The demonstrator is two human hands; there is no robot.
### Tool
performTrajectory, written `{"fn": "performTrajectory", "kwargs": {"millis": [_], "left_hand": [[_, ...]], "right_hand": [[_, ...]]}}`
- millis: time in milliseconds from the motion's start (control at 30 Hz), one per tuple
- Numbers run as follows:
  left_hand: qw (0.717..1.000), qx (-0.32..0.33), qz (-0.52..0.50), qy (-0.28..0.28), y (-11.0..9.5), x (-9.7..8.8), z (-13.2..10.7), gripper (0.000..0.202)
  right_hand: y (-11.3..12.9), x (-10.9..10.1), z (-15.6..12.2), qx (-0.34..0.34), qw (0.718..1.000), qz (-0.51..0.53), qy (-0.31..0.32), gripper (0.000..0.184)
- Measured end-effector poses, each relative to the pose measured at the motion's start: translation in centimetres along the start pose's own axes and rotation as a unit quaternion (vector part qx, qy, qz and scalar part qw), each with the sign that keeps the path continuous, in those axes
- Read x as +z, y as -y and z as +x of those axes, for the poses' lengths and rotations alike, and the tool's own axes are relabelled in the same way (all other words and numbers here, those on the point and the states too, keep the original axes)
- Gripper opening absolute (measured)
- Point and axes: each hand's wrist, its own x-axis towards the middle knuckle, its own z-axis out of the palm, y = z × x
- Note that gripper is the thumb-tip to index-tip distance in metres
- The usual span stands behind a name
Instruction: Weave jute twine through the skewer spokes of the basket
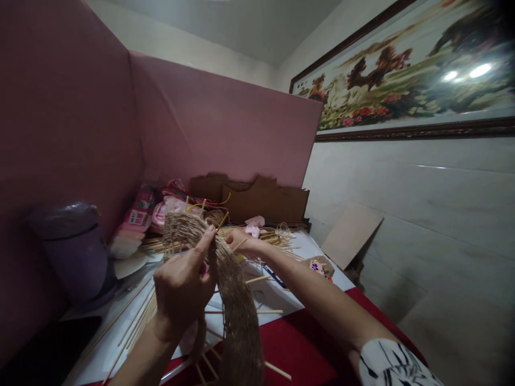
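A curved band of brown twine weaving (237, 316) rises from the bottom edge and bends left over the table, with pale wooden sticks (265, 312) poking out of its side. My left hand (185, 284) is closed on its upper part, the index finger pressed along the rim beside a short stick tip (222, 221). On the far side of the band is my right hand (241, 244), fingers curled in close to the weave next to another stick end. Its fingertips are partly hidden, and whatever they pinch does not show.
A lidded purple bin (74, 257) stands at left. Loose sticks (137, 316) lie on the white and red tabletop (289, 343). Behind are pink cloth (171, 209), torn cardboard (261, 198) and a pink partition (225, 123). A board (352, 236) leans against the right wall.
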Motion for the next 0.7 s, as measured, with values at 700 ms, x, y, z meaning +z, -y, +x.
{"fn": "performTrajectory", "kwargs": {"millis": [700], "left_hand": [[0.999,-0.028,0.044,0.016,0.5,1.0,-0.6,0.038]], "right_hand": [[-2.0,-6.2,-2.9,0.106,0.905,-0.328,-0.248,0.016]]}}
